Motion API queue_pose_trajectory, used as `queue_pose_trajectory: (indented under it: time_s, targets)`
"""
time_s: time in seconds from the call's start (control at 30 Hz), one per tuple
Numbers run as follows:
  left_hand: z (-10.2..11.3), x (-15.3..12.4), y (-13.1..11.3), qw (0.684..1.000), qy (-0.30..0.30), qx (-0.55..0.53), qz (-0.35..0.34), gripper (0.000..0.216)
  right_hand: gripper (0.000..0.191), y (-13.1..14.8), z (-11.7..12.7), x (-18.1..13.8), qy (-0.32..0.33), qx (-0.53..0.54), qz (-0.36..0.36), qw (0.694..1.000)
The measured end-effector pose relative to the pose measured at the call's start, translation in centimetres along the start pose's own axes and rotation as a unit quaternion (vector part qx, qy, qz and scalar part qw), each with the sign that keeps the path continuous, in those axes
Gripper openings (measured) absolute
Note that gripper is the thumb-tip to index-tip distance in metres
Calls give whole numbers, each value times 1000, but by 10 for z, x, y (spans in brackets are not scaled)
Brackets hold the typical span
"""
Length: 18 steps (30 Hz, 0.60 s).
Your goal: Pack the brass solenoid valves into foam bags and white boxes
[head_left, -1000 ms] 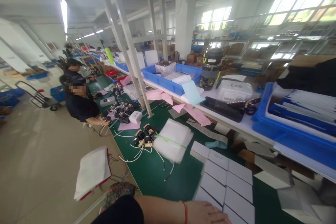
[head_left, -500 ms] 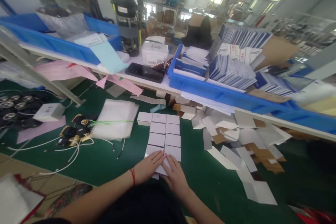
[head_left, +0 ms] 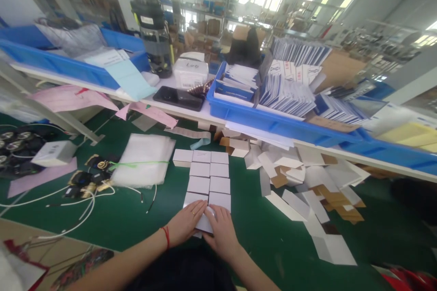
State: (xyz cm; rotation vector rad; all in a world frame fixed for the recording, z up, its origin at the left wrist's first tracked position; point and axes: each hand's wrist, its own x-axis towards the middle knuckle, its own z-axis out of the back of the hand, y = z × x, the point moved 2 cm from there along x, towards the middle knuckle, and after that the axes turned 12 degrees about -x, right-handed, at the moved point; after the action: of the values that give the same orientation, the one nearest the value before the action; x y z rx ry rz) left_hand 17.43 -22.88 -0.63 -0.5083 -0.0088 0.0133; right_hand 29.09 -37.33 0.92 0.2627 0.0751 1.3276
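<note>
Close to my body, a small white box (head_left: 204,223) lies between my two hands. My left hand (head_left: 188,219) holds its left side, with the fingertips over the top. From the right, my right hand (head_left: 220,227) grips the same box, thumb toward me and fingers curved over it. The fingertips of both hands nearly meet on top, and they hide part of the box. Just beyond, several white boxes (head_left: 199,185) stand in two columns on the green table (head_left: 262,245). One more white box (head_left: 182,157) sits at the far left of these rows.
Unfolded cartons (head_left: 305,195) lie heaped on the right. To the left are a stack of clear plastic bags (head_left: 141,161), cabled parts (head_left: 92,177) and a white box (head_left: 54,152). A shelf behind carries a phone (head_left: 178,98) and a blue tray (head_left: 246,111) of booklets.
The whole view has shifted slightly, so the scene sits farther left. Both hands stay on the same box, with the fingers slightly rearranged. The boxes in rows look unchanged.
</note>
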Motion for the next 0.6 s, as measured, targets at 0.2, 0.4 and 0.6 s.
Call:
queue_pose_trajectory:
  time_s: [0.2, 0.4, 0.6]
  targets:
    - [18, -58, 6, 981, -140, -113, 77, 68, 79, 19, 14, 39, 20, 21, -44, 999]
    - [1, -179, 61, 932, -234, -163, 226, 32, 79, 72, 25, 112, 3, 60, -40, 997]
    - [-5, -265, 113, 887, -243, -219, 326, 26, 77, 102, -36, 193, 72, -22, 16, 997]
